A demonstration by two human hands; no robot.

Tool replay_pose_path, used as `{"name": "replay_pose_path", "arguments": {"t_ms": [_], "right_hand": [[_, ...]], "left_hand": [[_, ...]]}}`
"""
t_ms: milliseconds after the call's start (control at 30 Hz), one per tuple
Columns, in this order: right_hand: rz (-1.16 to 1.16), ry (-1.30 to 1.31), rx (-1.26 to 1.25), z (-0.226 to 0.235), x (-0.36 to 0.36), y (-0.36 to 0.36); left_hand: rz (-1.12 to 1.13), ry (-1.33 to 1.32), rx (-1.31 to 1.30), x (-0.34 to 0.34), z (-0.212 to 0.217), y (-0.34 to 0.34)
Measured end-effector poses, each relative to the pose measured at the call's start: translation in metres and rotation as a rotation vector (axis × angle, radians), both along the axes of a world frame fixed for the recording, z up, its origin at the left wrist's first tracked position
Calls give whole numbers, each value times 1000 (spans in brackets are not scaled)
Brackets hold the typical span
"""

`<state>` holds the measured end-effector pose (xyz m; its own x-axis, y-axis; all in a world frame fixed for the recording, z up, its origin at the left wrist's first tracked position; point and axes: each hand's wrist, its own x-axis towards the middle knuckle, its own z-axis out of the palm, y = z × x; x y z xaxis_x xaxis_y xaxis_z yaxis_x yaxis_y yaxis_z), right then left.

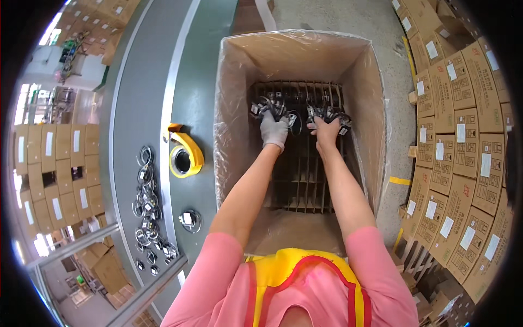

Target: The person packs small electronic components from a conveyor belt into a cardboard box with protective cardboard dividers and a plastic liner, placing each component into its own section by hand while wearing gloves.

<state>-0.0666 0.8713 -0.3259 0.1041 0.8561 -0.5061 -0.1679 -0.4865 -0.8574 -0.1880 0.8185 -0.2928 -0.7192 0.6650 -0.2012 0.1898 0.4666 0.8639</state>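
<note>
Both my arms reach down into a tall open carton (pixel 305 39) lined with clear plastic. My left hand (pixel 273 131), in a pale glove, is closed on a bunch of small black-and-silver parts with coiled cables (pixel 269 106). To its right, my right hand (pixel 326 132) looks bare and is closed round a second bunch of black-and-silver cabled parts (pixel 328 113). Beneath them, a cardboard divider grid (pixel 302 188) fills the carton. More dark parts stand in its far slots. The fingertips are partly hidden by the parts.
Left of the carton runs a green-and-grey conveyor (pixel 143 98). On it lie a yellow tape roll (pixel 194 154), one loose cabled part (pixel 189 220) and a row of several coiled cabled parts (pixel 148 201). Stacked cartons (pixel 466 136) line the right side.
</note>
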Motion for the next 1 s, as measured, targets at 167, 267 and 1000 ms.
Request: {"name": "replay_pose_path", "arguments": {"t_ms": [167,267,1000], "right_hand": [[149,38,21,-32,-13,-14],[145,11,7,-15,0,-13],[412,-1333,372,-10,46,1]], "left_hand": [[23,-162,26,7,-49,4],[-88,-120,5,-7,-66,-14],[-129,136,-68,-75,-119,-30]]}}
